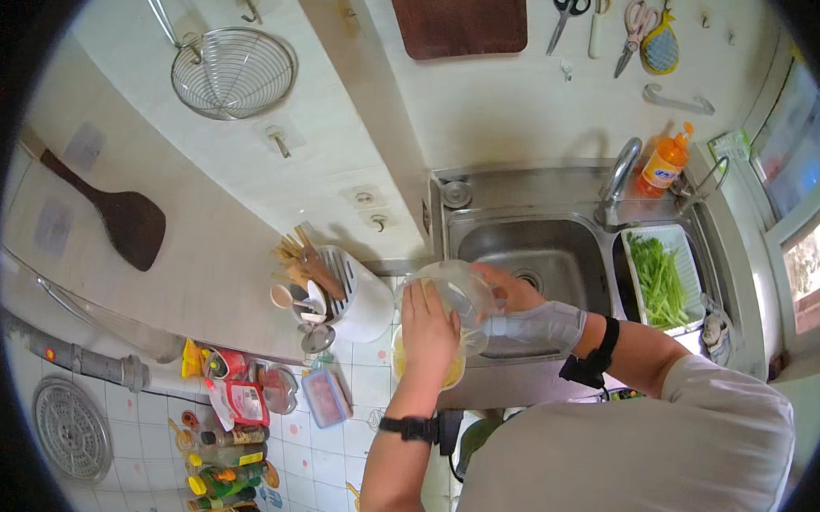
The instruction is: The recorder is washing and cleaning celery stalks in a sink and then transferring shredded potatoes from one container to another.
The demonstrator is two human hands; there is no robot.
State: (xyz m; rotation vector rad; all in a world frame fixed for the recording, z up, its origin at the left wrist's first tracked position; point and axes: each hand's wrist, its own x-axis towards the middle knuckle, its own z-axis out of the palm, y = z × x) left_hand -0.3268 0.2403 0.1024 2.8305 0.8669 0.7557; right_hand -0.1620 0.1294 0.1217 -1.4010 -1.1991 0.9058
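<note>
My left hand lies with its fingers spread over a clear plastic container, tilted above the counter's edge by the sink. On the container's far side, my right hand grips it, with part of the fingers hidden behind the plastic. A translucent plastic piece lies along my right wrist; I cannot tell whether it belongs to the container. Below my left hand stands a pale bowl with something yellow in it, partly covered by the hand.
A steel sink with a faucet lies ahead. Cut greens fill a white basket at its right. Left stand a utensil holder, a lidded plastic box and several bottles. A wire strainer hangs on the wall.
</note>
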